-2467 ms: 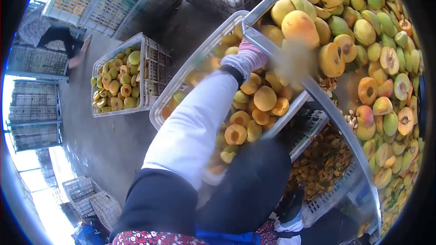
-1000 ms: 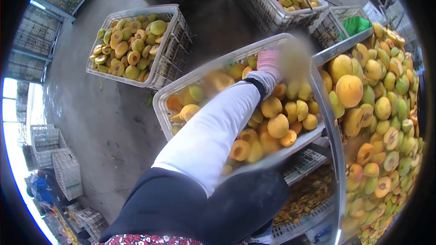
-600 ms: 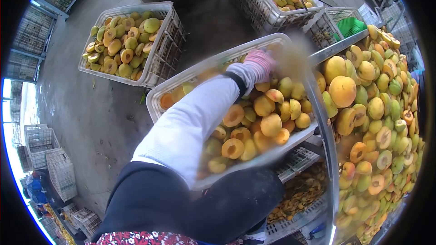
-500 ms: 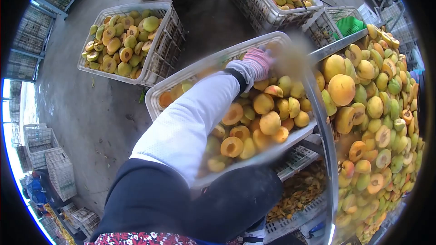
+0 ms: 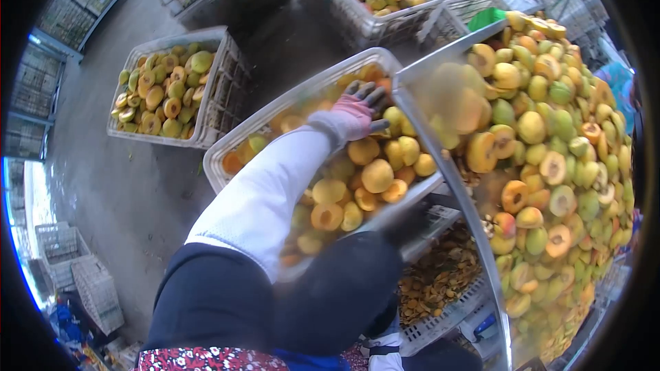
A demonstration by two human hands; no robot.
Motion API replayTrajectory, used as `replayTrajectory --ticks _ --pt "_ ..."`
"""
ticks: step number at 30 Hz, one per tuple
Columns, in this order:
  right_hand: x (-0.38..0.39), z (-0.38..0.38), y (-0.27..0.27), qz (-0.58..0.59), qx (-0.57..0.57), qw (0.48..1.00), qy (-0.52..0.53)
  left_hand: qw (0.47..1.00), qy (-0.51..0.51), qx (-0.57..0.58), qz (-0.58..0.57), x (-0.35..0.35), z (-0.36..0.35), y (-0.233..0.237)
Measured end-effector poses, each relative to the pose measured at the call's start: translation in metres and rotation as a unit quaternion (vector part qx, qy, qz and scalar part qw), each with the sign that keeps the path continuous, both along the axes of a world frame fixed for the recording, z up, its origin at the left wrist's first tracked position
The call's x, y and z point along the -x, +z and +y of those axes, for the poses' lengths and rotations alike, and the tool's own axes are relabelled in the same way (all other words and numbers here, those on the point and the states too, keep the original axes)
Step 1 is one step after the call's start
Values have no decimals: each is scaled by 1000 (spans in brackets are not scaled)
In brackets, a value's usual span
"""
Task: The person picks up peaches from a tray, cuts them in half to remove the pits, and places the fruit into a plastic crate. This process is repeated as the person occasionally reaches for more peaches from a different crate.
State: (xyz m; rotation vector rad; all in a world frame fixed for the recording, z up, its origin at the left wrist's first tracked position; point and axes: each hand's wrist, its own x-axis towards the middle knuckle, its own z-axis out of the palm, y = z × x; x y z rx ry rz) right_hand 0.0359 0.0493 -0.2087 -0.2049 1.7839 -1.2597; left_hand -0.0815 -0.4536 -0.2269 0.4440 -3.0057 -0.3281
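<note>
My left hand (image 5: 355,108), in a pink glove with dark fingers, lies back-up over the far part of a white plastic crate (image 5: 214,163). Its fingers are stretched out and spread, the thumb apart, on or just above the fruit; contact is hard to judge. Halved yellow-orange apricots (image 5: 377,176) fill this crate, several showing pit hollows. To the right, a large heap of green and yellow apricot halves (image 5: 543,158) lies behind a metal rim (image 5: 454,178). My right hand is out of view. Part of the image near the rim is smeared.
Another full crate of apricots (image 5: 165,89) stands on the floor at left, and a further filled crate (image 5: 385,20) at the back. Below the rim sits a crate of small brown pieces (image 5: 440,282). Pale crates (image 5: 96,292) are at lower left. A green item (image 5: 487,18) lies far right.
The view has shifted, so the crates and heap sit further left. My left hand has gone from a blurred, bunched pose at the crate's far end to spread fingers over the fruit.
</note>
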Motion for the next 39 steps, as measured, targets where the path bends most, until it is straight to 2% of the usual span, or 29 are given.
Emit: replayTrajectory --ticks 1,2,3,4,5,6,7,8,9,10,11,12,13,14,16,18,20,23,25,26,27,29,33,34,35,36,37,38,39 --pt "4 6 1 -77 44 993 -72 999 6 -23 -26 3 0 19" --pt "6 18 5 -247 131 941 -191 997 12 -49 -57 3 2 42" --pt "2 23 12 -271 134 923 -239 993 18 -73 -91 2 3 59" --pt "-1 28 18 -293 138 902 -287 979 82 -173 -72 4 2 68" --pt "-5 21 36 -177 53 944 -273 947 215 -234 -53 3 5 81" --pt "-2 9 68 -208 33 926 -313 922 313 -228 23 -6 16 106" --pt "2 -3 101 -236 14 905 -354 873 412 -219 144 -9 16 104" --pt "3 -6 123 -234 9 903 -359 831 407 -138 353 -18 24 95" --pt "3 -8 139 -233 5 901 -365 797 361 -135 464 -23 38 111" --pt "2 -5 146 -232 2 900 -369 766 314 -169 535 -23 61 137" --pt "-1 0 140 -240 21 892 -382 787 227 -160 551 -23 89 167" --pt "-7 15 113 -118 8 942 -315 802 141 -148 562 -22 117 194" --pt "-17 35 73 6 -7 971 -241 842 92 -131 516 -15 139 209" --pt "-14 33 81 111 -12 982 -154 876 44 -111 468 -4 160 222" --pt "-8 28 98 348 -32 937 -17 951 7 -125 283 26 194 248" --pt "-20 41 57 332 -48 941 -38 987 -2 7 163 72 204 251" --pt "-32 51 17 312 -64 946 -59 986 -20 142 84 124 199 237" --pt "-28 44 37 308 -30 945 -108 985 -29 154 -75 164 196 229" --pt "-7 33 84 84 45 968 -233 976 -15 173 -132 168 213 244" --pt "8 28 110 -147 100 931 -320 969 -27 181 -165 165 218 249" --pt "14 27 122 -369 150 834 -383 965 -36 194 -170 164 220 250" --pt "7 27 111 -307 224 852 -361 958 -52 220 -175 163 222 253" --pt "4 29 90 -198 328 847 -369 998 -22 39 45 105 261 294" --pt "9 28 108 -167 318 857 -370 996 -37 0 76 77 278 298" --pt "20 28 144 -136 307 866 -370 984 -70 -138 84 52 291 288" --pt "28 27 169 -104 295 875 -370 953 -98 -273 90 26 303 277" --pt "27 24 182 68 210 913 -342 897 -52 -433 71 2 317 263" --pt "22 22 192 236 113 918 -297 812 1 -581 48 -21 334 249" --pt "21 20 186 343 90 899 -257 769 18 -638 38 -39 349 243"
